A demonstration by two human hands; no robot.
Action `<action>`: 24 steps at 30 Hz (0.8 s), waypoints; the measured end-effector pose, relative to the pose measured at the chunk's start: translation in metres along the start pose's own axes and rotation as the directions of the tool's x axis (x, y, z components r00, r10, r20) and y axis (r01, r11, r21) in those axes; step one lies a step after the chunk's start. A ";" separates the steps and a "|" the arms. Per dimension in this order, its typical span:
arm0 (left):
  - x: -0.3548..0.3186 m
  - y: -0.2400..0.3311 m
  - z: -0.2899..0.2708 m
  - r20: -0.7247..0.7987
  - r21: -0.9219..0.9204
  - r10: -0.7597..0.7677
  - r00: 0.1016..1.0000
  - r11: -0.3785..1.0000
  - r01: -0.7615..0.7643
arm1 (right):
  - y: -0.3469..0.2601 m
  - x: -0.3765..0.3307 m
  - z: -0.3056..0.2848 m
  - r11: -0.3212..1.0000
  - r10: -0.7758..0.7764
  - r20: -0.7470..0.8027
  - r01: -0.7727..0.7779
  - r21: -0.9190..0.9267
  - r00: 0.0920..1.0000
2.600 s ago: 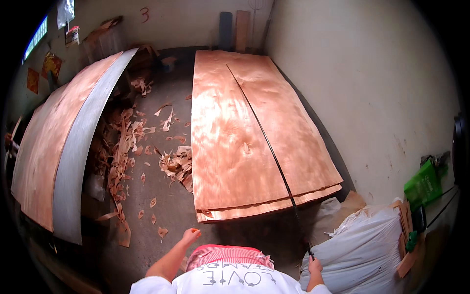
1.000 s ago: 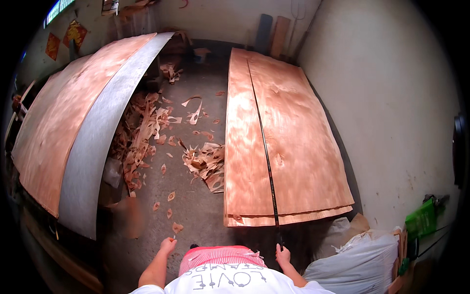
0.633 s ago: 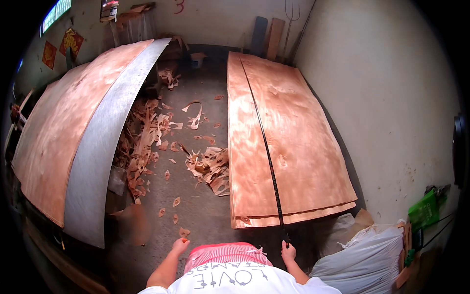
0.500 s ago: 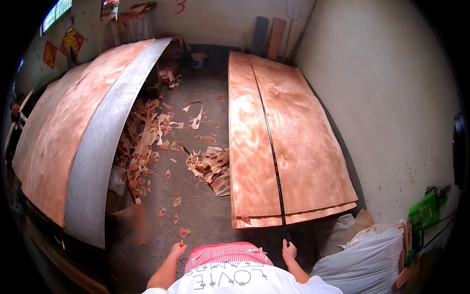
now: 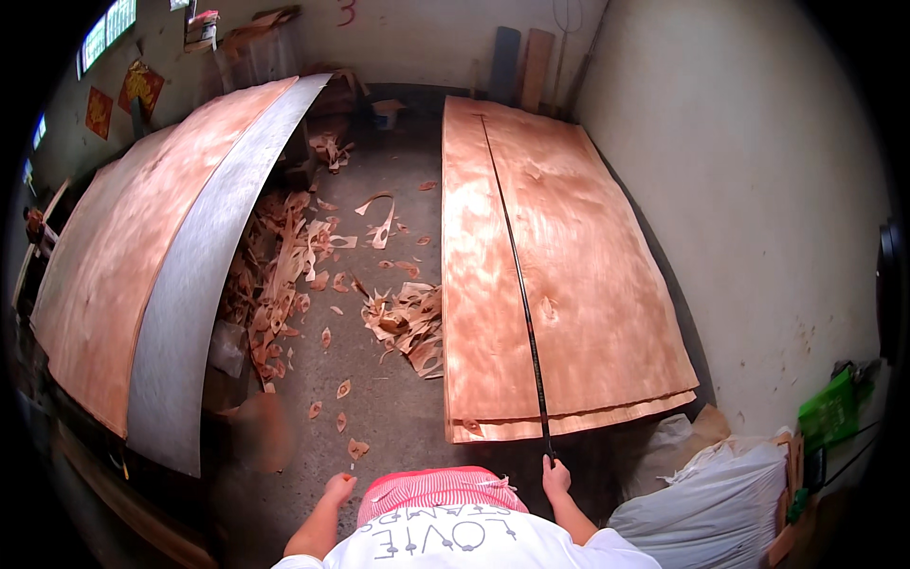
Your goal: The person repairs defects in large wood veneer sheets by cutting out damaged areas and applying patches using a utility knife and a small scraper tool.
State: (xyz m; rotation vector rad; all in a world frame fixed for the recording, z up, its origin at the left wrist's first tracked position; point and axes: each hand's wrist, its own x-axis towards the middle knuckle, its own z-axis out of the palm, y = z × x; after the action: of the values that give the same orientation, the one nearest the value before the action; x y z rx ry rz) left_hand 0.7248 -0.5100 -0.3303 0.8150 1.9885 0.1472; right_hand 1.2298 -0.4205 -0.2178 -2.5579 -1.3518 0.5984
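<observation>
My right hand (image 5: 556,476) is closed round the near end of a long thin black rod (image 5: 525,313). The rod stretches away over a stack of reddish wood veneer sheets (image 5: 588,284) on the right, its far tip close to the stack's back edge. Whether it touches the top sheet all along, I cannot tell. At the stack's near edge the sheets lie slightly offset. My left hand (image 5: 337,489) is held low beside my striped red waist cloth (image 5: 445,482), fingers curled together. A tiny pale bit shows by its fingertips; what they hold is too small to make out.
On the left, a veneer sheet (image 5: 171,209) and a grey sheet (image 5: 209,247) cover a raised surface. Veneer scraps (image 5: 280,275) and another scrap heap (image 5: 408,322) litter the floor between. A white sack (image 5: 701,503) and a green bag (image 5: 828,410) sit at the near right.
The rod has shifted slightly left, and its far tip is a little nearer to me. My right hand moved slightly left with it. My left hand barely moved.
</observation>
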 end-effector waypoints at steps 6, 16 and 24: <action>0.007 0.045 0.016 -0.008 -0.006 0.100 0.995 0.995 -0.100 | 0.002 0.022 0.000 0.998 -0.058 -0.006 0.058 0.012 0.998; 0.011 0.051 0.040 0.069 0.063 0.130 0.989 0.989 -0.135 | 0.017 0.042 -0.016 0.980 -0.127 0.017 0.123 0.159 0.992; 0.015 0.031 0.032 0.004 -0.002 0.132 0.991 0.991 -0.132 | -0.004 0.027 -0.011 0.943 -0.301 -0.103 0.312 0.117 0.948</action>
State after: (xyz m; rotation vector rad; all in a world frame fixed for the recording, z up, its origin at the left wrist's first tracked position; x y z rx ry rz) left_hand 0.7605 -0.4839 -0.3462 0.9451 1.9300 0.2238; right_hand 1.2453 -0.3958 -0.2138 -2.1818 -1.5812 0.4972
